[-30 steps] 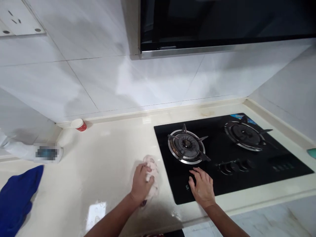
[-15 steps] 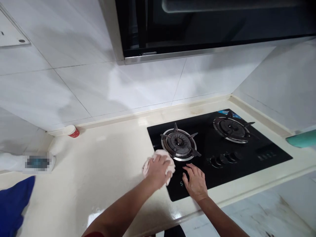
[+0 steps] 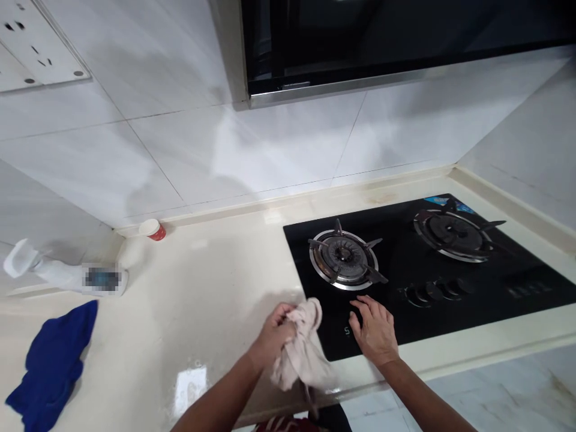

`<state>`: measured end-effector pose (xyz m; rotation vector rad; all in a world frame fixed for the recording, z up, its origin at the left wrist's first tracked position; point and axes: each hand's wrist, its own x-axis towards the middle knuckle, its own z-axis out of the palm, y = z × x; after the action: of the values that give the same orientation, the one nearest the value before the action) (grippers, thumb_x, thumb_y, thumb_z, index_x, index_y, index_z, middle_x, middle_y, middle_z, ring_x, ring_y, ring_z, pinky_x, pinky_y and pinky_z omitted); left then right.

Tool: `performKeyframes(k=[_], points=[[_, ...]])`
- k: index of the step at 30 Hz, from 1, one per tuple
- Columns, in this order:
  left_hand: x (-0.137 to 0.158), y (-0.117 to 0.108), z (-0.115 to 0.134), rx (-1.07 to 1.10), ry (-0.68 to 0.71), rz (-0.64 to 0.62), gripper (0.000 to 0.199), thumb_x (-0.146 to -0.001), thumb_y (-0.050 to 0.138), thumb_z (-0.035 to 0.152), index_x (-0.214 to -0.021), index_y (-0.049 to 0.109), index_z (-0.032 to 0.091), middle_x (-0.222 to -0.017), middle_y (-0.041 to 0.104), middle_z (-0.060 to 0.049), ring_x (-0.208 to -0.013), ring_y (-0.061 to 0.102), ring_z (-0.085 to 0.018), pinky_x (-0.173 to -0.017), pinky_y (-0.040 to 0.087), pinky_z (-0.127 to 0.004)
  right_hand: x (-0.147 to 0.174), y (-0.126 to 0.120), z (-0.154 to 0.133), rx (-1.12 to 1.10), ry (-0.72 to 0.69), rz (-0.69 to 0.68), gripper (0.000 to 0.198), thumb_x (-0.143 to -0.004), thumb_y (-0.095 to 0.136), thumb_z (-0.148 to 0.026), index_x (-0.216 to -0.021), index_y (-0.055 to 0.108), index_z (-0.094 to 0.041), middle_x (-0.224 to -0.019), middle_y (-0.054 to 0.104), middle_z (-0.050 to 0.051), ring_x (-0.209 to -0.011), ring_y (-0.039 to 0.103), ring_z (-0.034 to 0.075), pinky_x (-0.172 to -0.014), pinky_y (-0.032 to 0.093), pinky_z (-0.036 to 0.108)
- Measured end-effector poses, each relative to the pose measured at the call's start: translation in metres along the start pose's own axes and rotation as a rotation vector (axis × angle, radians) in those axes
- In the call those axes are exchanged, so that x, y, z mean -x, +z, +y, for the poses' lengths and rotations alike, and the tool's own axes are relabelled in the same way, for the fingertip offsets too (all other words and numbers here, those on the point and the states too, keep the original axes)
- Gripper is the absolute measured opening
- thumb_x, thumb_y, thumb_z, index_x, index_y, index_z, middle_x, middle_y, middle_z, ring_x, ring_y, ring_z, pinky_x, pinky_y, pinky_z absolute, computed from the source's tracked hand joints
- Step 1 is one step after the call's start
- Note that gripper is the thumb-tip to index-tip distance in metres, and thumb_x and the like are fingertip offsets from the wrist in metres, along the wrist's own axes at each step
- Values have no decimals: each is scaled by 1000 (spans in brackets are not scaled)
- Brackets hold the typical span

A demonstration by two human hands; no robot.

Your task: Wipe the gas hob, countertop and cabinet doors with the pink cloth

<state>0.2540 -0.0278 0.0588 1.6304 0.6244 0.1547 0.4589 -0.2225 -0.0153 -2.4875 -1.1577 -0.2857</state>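
A bunched pale pink cloth (image 3: 302, 354) is gripped in my left hand (image 3: 273, 336), its lower part hanging loose and blurred by the front edge of the counter. Just right of it, my right hand (image 3: 374, 331) rests on the black glass gas stove (image 3: 396, 270), fingers spread and holding nothing. The near-left burner (image 3: 344, 254) with its metal pan support lies right behind my right hand. Several control knobs (image 3: 434, 293) sit to the right of that hand.
On the left of the cream counter (image 3: 211, 282) lie a blue cloth (image 3: 56, 363) and a white spray bottle (image 3: 67, 276) on its side. A red and white paper cup (image 3: 153, 229) is at the back wall. A dark range hood (image 3: 382, 42) overhangs the stove.
My left hand has lifted the cloth off the stove's left edge, and the cloth now hangs down instead of lying flattened. My right hand stays on the stove. The view has turned left.
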Motion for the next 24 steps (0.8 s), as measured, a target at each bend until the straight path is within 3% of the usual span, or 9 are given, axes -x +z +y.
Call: performKeyframes(k=[3, 5, 7, 9, 12, 15, 18, 21, 24], points=[[-15, -44, 1, -65, -7, 93, 26, -86, 50, 24, -108, 61, 19, -98, 72, -4, -86, 67, -16, -79, 55, -30, 0, -1, -1, -10, 6, -1, 29, -97, 43, -34, -115, 62, -21, -127, 59, 9, -125, 49, 27, -101, 37, 45], [-20, -74, -3, -142, -4, 212, 20, -81, 54, 19, -97, 65, 21, -107, 72, -5, -102, 67, -20, -95, 54, -37, 0, -2, -2, -10, 10, -2, 29, -97, 43, -35, -115, 62, -21, -127, 59, 9, -125, 49, 27, -101, 37, 45], [-19, -98, -6, -231, -5, 376, 20, -79, 55, 17, -94, 66, 22, -125, 66, -7, -125, 58, -24, -111, 44, -44, 0, -2, -2, -7, 11, -3, 29, -98, 43, -35, -115, 61, -21, -127, 59, 9, -125, 49, 27, -101, 38, 45], [-13, -108, -8, -305, -1, 517, 28, -83, 54, 19, -107, 66, 24, -143, 55, -9, -141, 44, -27, -120, 35, -49, 0, -2, -1, -5, 10, -6, 29, -98, 42, -35, -115, 61, -21, -128, 59, 10, -125, 49, 28, -101, 37, 46], [-4, -88, -7, -543, 78, 573, 40, -91, 53, 27, -130, 60, 28, -160, 38, -8, -150, 31, -28, -122, 30, -54, 1, -1, 0, -6, 11, -6, 30, -97, 42, -36, -115, 61, -21, -128, 59, 9, -125, 49, 28, -100, 38, 46], [-4, -43, -9, -860, 123, 433, 53, -90, 62, 45, -140, 55, 33, -166, 29, -8, -154, 20, -38, -118, 29, -63, 2, 1, 2, -2, 17, -8, 31, -97, 42, -37, -116, 61, -22, -127, 59, 9, -124, 50, 28, -100, 38, 46], [-16, -10, -15, -997, 105, 289, 66, -83, 66, 61, -141, 56, 33, -167, 24, -10, -154, 8, -48, -114, 24, -74, 3, 3, 3, 3, 15, -4, 33, -97, 40, -39, -115, 61, -21, -127, 60, 10, -123, 51, 29, -99, 39, 47], [-37, -11, -18, -1038, 116, 198, 62, -86, 60, 60, -142, 55, 34, -169, 20, -6, -155, 4, -47, -115, 22, -74, 5, 4, 5, 6, 4, 8, 36, -98, 37, -43, -114, 61, -21, -126, 60, 10, -122, 52, 30, -98, 39, 49], [-65, -34, -13, -1040, 67, 165, 74, -85, 60, 61, -152, 40, 37, -169, 19, -3, -156, 6, -42, -118, 23, -69, 7, 4, 7, 8, -5, 3, 40, -98, 34, -46, -115, 60, -22, -127, 61, 9, -120, 53, 31, -96, 40, 50]])
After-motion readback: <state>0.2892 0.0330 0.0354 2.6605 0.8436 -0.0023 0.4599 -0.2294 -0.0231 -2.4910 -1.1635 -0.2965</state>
